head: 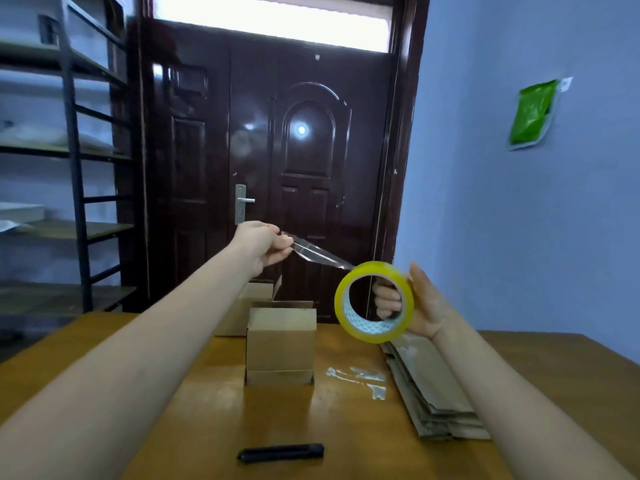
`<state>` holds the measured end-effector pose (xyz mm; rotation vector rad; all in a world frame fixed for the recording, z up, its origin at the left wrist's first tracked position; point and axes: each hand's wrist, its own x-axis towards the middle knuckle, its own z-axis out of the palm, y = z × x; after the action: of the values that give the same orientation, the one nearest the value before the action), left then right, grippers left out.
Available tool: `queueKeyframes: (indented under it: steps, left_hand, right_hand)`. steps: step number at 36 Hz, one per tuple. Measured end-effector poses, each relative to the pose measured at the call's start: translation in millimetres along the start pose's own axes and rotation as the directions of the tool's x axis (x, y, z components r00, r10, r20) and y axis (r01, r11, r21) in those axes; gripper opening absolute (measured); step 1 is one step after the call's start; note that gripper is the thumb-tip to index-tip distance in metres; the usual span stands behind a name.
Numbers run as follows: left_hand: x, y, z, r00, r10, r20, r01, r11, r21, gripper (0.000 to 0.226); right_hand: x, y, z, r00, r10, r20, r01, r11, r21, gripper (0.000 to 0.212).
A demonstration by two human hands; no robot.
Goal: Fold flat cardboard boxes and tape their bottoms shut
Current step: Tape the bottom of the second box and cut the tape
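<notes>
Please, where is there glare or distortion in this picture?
Head view: the bright window above the dark glossy door is overexposed, a lamp reflection glares on the door panel, the wide lens bends the metal shelving, and the clear tape strip looks slightly blurred.

Matt brown cardboard box (280, 344), glossy clear tape strip (320, 252), smooth wooden table (214, 417), glossy door (270, 150).

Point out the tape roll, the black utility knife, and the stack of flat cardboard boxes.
tape roll (408, 299): head view, yellow outer band.
black utility knife (281, 452): head view, middle of handle.
stack of flat cardboard boxes (424, 379): head view, top sheet.
</notes>
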<state>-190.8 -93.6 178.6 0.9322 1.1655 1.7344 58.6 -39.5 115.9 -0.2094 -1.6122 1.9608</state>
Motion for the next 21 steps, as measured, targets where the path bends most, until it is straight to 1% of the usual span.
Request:
queueKeyframes:
  steps: [2, 4, 6, 8, 9, 10, 12, 13, 14, 15, 17, 18, 19, 20, 21]
  left_hand:
    - [2, -2, -6, 1.0, -0.008, -0.026, 0.008, 1.0, 0.003, 0.03]
    - [4, -5, -14, 0.998, -0.015, -0.057, 0.016, 1.0, 0.025, 0.029]
    - [5, -8, -20, 0.996, -0.021, -0.087, 0.024, 0.999, 0.038, 0.028]
    - [6, -13, -26, 0.994, -0.029, -0.103, 0.035, 0.998, 0.06, 0.028]
    - [6, -16, -28, 0.994, -0.031, -0.103, 0.04, 0.996, 0.082, 0.029]
    - [8, -19, -29, 0.994, -0.031, -0.102, 0.042, 0.993, 0.11, 0.029]
    - [12, -24, -32, 0.995, -0.022, -0.102, 0.039, 0.984, 0.174, 0.03]
    - [14, -25, -35, 0.995, -0.008, -0.104, 0.029, 0.977, 0.21, 0.03]
    - [18, -26, -38, 0.994, 0.012, -0.111, 0.015, 0.971, 0.24, 0.03]
    - [21, -26, -42, 0.992, 0.03, -0.12, 0.002, 0.967, 0.254, 0.03]
    - [27, -26, -49, 0.992, 0.047, -0.118, -0.015, 0.966, 0.26, 0.029]
    - [29, -27, -49, 0.993, 0.058, -0.107, -0.025, 0.959, 0.284, 0.028]
    - [31, -27, -49, 0.992, 0.07, -0.102, -0.036, 0.95, 0.31, 0.027]
    - [33, -28, -48, 0.991, 0.085, -0.105, -0.047, 0.946, 0.322, 0.026]
    - [36, -28, -48, 0.989, 0.092, -0.117, -0.051, 0.948, 0.315, 0.025]
  right_hand:
    - [2, 4, 4, 0.999, 0.038, 0.029, -0.035, 0.995, -0.096, 0.045]
    - [4, 3, 7, 0.999, 0.053, 0.014, -0.048, 0.97, -0.24, 0.041]
    - [6, 1, 10, 0.998, 0.059, -0.038, -0.069, 0.926, -0.372, 0.045]
    - [10, -2, 9, 0.991, 0.041, -0.127, -0.095, 0.883, -0.46, 0.058]
    - [12, -3, 9, 0.986, 0.021, -0.165, -0.105, 0.848, -0.519, 0.058]
    - [13, -4, 9, 0.982, 0.008, -0.188, -0.118, 0.804, -0.583, 0.052]
    - [16, -7, 9, 0.979, 0.042, -0.198, -0.172, 0.691, -0.702, 0.038]
    - [17, -9, 10, 0.974, 0.092, -0.207, -0.218, 0.624, -0.75, 0.033]
    - [19, -12, 9, 0.96, 0.157, -0.233, -0.281, 0.534, -0.798, 0.031]
    - [21, -13, 8, 0.935, 0.222, -0.277, -0.347, 0.405, -0.846, 0.033]
    - [26, -13, 3, 0.861, 0.318, -0.396, -0.446, 0.101, -0.889, 0.042]
    - [29, -12, 0, 0.827, 0.341, -0.447, -0.479, 0.011, -0.878, 0.047]
    - [32, -12, -4, 0.813, 0.341, -0.472, -0.494, -0.025, -0.869, 0.053]
    - [35, -13, -9, 0.821, 0.322, -0.472, -0.49, -0.028, -0.871, 0.059]
    - [38, -15, -13, 0.844, 0.294, -0.449, -0.472, 0.006, -0.882, 0.06]
